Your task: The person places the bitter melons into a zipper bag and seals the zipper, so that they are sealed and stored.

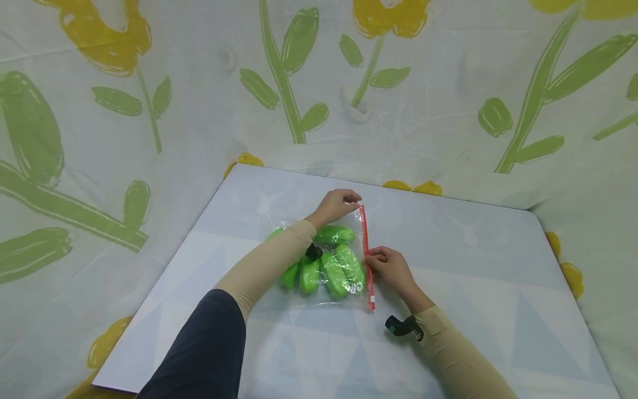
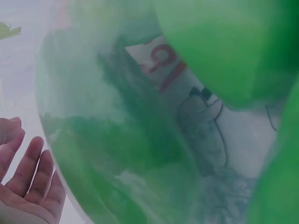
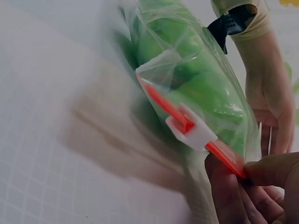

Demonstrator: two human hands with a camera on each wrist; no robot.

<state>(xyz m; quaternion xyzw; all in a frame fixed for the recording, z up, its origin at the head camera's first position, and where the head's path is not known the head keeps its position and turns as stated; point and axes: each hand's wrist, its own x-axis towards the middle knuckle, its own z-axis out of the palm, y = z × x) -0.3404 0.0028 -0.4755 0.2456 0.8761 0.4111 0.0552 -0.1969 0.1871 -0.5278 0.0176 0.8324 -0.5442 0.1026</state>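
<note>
A clear zip bag [image 1: 319, 291] lies on the table [image 1: 473, 249], filled with several green cucumber-shaped pieces [image 1: 335, 272]. Its red zipper strip [image 1: 365, 238] runs along the right edge, with a white slider [image 1: 371, 300] near the near end. My left hand [image 1: 339, 204] holds the far end of the strip, fingers curled over the corner. My right hand [image 1: 389, 266] pinches the strip near its middle. In the right wrist view the slider [image 3: 194, 128] sits just ahead of my right hand's fingertips [image 3: 252, 186]. The left wrist view is mostly blurred green pieces [image 2: 224, 46].
The pale table with faint triangle print has bare surface right of the bag and toward me. A flower-patterned sheet [image 1: 448, 100] drapes behind and on both sides. A black camera mount [image 1: 401, 327] sits on my right wrist.
</note>
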